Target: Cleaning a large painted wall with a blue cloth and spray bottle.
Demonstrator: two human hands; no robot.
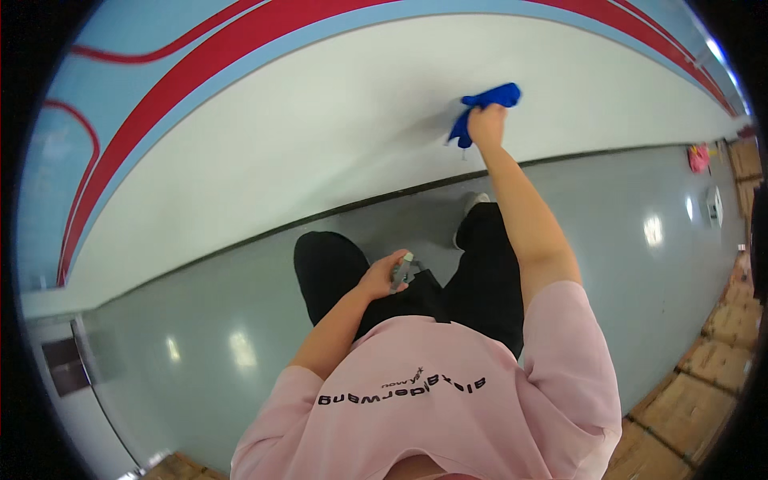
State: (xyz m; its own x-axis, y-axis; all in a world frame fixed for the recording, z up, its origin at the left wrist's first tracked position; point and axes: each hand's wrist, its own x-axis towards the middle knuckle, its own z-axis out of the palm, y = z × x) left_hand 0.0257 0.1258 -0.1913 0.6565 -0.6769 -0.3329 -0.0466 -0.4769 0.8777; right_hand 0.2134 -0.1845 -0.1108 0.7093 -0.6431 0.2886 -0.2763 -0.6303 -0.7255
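Head view: blue cloth (494, 95) lies in the right hand (486, 126).

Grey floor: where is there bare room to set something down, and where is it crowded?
One bare patch of floor lies left, between the white wall and left forearm; another right, between the right arm and brown boxes. The right rim is crowded with the boxes, a pink item and a white item; the legs fill the middle.

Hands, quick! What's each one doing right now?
Left hand: closed, holding a small grey object; I can't tell what kind.
Right hand: closed, holding a blue cloth.
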